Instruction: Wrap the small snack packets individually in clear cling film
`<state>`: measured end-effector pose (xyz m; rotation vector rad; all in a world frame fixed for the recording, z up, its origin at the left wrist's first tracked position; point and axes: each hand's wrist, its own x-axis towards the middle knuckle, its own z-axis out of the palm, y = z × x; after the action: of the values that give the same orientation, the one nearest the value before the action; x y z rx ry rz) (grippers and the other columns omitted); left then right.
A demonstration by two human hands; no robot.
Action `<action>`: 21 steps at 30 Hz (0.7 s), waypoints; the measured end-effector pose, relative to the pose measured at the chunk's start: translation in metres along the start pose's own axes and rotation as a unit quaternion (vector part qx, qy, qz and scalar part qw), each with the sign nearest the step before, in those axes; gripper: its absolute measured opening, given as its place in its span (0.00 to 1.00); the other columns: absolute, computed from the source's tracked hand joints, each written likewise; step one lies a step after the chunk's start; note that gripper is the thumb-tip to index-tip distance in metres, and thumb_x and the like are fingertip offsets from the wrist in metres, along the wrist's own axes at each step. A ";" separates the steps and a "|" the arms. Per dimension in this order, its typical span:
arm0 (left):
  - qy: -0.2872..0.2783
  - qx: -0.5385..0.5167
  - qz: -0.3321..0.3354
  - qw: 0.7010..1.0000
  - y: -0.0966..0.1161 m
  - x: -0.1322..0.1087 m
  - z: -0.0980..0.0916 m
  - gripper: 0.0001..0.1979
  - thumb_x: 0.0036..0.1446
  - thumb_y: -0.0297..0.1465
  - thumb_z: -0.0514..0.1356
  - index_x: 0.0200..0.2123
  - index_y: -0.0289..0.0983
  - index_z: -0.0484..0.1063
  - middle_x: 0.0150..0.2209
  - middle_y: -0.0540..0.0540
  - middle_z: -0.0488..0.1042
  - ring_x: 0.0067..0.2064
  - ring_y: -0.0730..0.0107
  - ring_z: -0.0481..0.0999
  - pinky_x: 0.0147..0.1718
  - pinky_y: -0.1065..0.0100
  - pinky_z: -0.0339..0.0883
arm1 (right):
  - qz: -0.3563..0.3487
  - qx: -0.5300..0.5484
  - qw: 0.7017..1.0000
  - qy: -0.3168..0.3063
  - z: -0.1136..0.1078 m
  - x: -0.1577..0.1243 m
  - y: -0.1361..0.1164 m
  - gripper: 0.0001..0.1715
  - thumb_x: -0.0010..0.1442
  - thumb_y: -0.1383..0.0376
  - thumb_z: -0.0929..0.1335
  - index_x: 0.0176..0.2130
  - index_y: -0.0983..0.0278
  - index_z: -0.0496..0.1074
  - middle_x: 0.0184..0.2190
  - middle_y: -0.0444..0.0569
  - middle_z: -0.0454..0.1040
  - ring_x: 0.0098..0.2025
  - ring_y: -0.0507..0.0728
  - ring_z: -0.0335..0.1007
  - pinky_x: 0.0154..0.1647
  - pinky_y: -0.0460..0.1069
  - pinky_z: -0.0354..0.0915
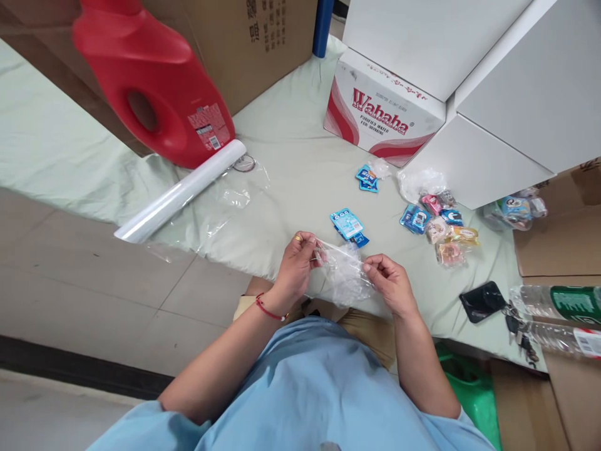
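Note:
A thin clear plastic bag (346, 279) is stretched between my two hands at the near edge of the cloth-covered surface. My left hand (300, 260), with a ring and a red string bracelet, pinches its left upper edge. On the other side, my right hand (387, 282) grips the bag's right edge between thumb and fingers. Just beyond the bag lie blue packets (347, 223), partly overlapping. Farther back are more blue packets (367, 178) beside crumpled clear plastic (380, 168). To the right sits a group of small wrapped snacks (437, 228) near another crumpled bag (422, 185).
A red jug (159, 81) and a roll of clear film (181, 193) are at the left. A Wahaha carton (380, 109) stands at the back. On the right are a bagged bundle (514, 208), a black phone-like object (482, 302), keys (520, 332) and plastic bottles (575, 304).

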<state>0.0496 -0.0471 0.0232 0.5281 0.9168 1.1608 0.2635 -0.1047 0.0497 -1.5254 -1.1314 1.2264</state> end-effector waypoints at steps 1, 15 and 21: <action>0.009 0.009 0.008 1.000 0.000 0.001 0.001 0.20 0.55 0.45 0.71 0.35 0.39 0.66 0.31 0.55 0.73 0.24 0.80 0.70 0.22 0.75 0.62 | 0.000 0.002 1.000 -0.017 0.000 -0.002 -0.001 0.20 0.58 0.48 0.78 0.37 0.61 0.78 0.24 0.40 0.67 0.24 0.49 0.56 0.26 0.46 0.54; -0.164 0.216 -0.077 0.960 0.013 -0.005 -0.017 0.25 0.50 0.52 0.72 0.38 0.38 0.72 0.23 0.58 0.59 0.23 0.79 0.54 0.22 0.72 0.49 | -0.144 -0.218 0.964 0.044 -0.022 0.001 -0.002 0.14 0.67 0.51 0.71 0.39 0.58 0.80 0.42 0.52 0.77 0.46 0.61 0.72 0.50 0.57 0.68; -0.264 0.387 -0.061 0.881 0.024 -0.001 -0.028 0.14 0.52 0.42 0.69 0.34 0.37 0.80 0.29 0.51 0.72 0.31 0.70 0.68 0.31 0.68 0.60 | 0.057 0.011 0.998 -0.020 -0.034 -0.005 -0.014 0.23 0.59 0.44 0.76 0.37 0.60 0.76 0.21 0.40 0.68 0.22 0.51 0.59 0.24 0.47 0.57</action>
<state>0.0131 -0.0430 0.0266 1.3419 0.8864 0.4381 0.2942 -0.1088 0.0690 -1.5729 -1.0651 1.3481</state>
